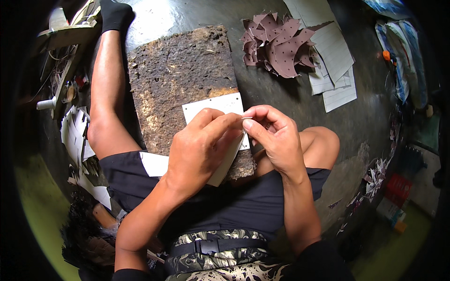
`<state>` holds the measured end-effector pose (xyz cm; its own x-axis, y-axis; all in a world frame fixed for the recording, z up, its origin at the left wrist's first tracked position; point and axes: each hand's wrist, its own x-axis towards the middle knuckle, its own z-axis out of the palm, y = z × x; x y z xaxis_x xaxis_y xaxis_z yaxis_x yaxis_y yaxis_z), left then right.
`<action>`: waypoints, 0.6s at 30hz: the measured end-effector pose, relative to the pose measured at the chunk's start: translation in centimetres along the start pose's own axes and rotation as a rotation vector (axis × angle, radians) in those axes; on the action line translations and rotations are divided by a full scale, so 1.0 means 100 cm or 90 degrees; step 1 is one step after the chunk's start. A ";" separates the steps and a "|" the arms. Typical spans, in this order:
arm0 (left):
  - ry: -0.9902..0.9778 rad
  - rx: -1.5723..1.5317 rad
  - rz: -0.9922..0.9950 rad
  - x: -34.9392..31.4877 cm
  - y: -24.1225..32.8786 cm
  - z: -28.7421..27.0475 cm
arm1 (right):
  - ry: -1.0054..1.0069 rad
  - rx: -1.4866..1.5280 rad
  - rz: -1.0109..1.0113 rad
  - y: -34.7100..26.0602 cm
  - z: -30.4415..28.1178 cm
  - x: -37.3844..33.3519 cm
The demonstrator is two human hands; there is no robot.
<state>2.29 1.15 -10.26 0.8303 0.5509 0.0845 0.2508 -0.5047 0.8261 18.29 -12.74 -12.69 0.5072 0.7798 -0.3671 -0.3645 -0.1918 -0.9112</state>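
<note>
- Currently, both hands are drawn together above the near end of the rough dark board, fingertips almost meeting
- Right hand, over the board's right edge: thumb and index finger pinched on a thin white piece
- Left hand, over the board's near half: fingers curled beside that piece; its thumb is hidden, so I cannot tell how firmly it grips
- Under the hands, flat on the board: a white sheet with small dark dots near its edge
- Below the left hand, at the board's near edge: a pale strip, partly covered
- Right of the board's far end: a heap of brownish-pink dotted pieces, with white sheets just beside it
- Left of the board, beyond the bent leg: white offcuts
</note>
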 end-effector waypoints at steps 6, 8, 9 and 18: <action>0.023 0.067 0.053 -0.004 -0.003 0.003 | -0.012 0.108 0.062 0.001 -0.005 0.005; 0.026 0.094 0.063 -0.005 -0.002 0.003 | -0.004 0.112 0.082 0.000 -0.005 0.005; 0.025 0.101 0.073 -0.005 -0.002 0.003 | 0.005 0.089 0.087 -0.001 -0.004 0.006; -0.014 0.127 0.143 -0.005 -0.008 -0.003 | 0.020 0.038 0.092 0.000 0.000 0.008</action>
<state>1.57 1.46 -10.80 0.8861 0.3975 0.2385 0.1509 -0.7339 0.6623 18.68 -12.12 -12.95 0.4699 0.7272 -0.5004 -0.4807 -0.2647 -0.8360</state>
